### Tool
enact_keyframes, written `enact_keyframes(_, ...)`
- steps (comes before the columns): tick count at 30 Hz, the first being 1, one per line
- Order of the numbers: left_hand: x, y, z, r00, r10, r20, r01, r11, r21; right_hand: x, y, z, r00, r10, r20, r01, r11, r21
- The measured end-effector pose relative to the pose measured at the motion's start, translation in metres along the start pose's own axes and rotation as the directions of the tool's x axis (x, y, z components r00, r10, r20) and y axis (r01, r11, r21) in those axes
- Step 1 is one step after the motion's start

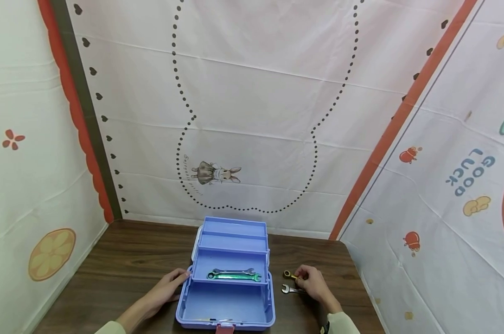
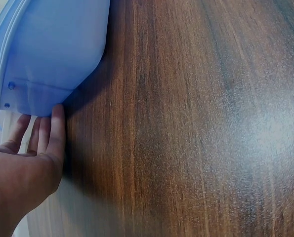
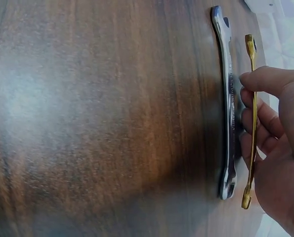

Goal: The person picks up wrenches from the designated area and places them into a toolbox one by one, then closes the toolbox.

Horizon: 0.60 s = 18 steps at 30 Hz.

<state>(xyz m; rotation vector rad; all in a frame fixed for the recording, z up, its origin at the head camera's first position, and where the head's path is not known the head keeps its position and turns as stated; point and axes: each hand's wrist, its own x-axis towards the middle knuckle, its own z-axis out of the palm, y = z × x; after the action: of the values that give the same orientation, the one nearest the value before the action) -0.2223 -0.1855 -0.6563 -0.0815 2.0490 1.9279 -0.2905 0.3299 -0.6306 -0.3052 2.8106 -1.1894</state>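
A blue toolbox (image 1: 224, 301) stands with its lid back and its trays raised. My left hand (image 1: 166, 290) holds its left side, thumb at the rim; in the left wrist view the fingertips press against the blue wall (image 2: 58, 54). Off to the right, my right hand (image 1: 313, 282) pinches a gold ratchet wrench (image 3: 254, 118) between thumb and fingers. Beside it on the table lies a silver open-ended wrench (image 3: 230, 108), closer to me in the head view. In the lower tray, a green wrench (image 1: 235, 277) lies alongside another silver wrench (image 1: 233, 270).
The toolbox sits on a dark wood-grain table (image 1: 147, 250). A red latch (image 1: 225, 329) hangs at its front, and small thin items (image 1: 214, 319) lie inside along the front wall. Printed cloth (image 1: 256, 153) hangs behind the table and along both sides.
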Motion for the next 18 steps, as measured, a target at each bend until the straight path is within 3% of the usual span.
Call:
enact_keyframes(11,0.001,-0.002,-0.001,1.0,0.002,0.006,-0.002,1.0,0.001,0.004,-0.014,-0.01,0.998,-0.045,-0.038,0.045,0.999,-0.019)
enact_keyframes(18,0.0,0.001,-0.001,1.0,-0.002,0.005,0.002,1.0,0.001,0.004,-0.034,-0.018,0.995,-0.097,-0.001,0.096,0.994,-0.049)
